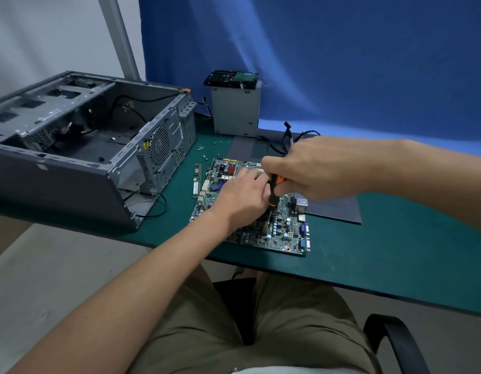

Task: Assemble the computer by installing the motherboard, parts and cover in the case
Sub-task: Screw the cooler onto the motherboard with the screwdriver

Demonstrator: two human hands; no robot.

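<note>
Right hand [301,171]: fingers curled round the top of the screwdriver [274,190], black and orange handle. The tool stands near upright, top leaning slightly right, tip down and hidden in a dark part at mid-board.

Left hand [242,195]: just left of the tool, lying on the motherboard [285,233], fingers reaching to the shaft. Its fingertips are hidden, so I cannot tell whether it pinches or only steadies.

The motherboard lies flat on the green mat [369,252], under both hands and outside the case [85,147]. Its long axis appears to run away from the person. The port edge faces right, away from the case.

Left of the left hand is a memory stick [197,180], with loose screws [204,152] beyond it. Further left is the open case. Under the right wrist is a grey cover panel [333,209].

Risks, as I judge them:
- With the tool tilted, the tip may ride out of the screw head and scrape the parts around it.
- Nothing fixes the board to the mat, so downward force off-centre could slide it.
- A forearm sweep could scatter the loose screws.
</note>
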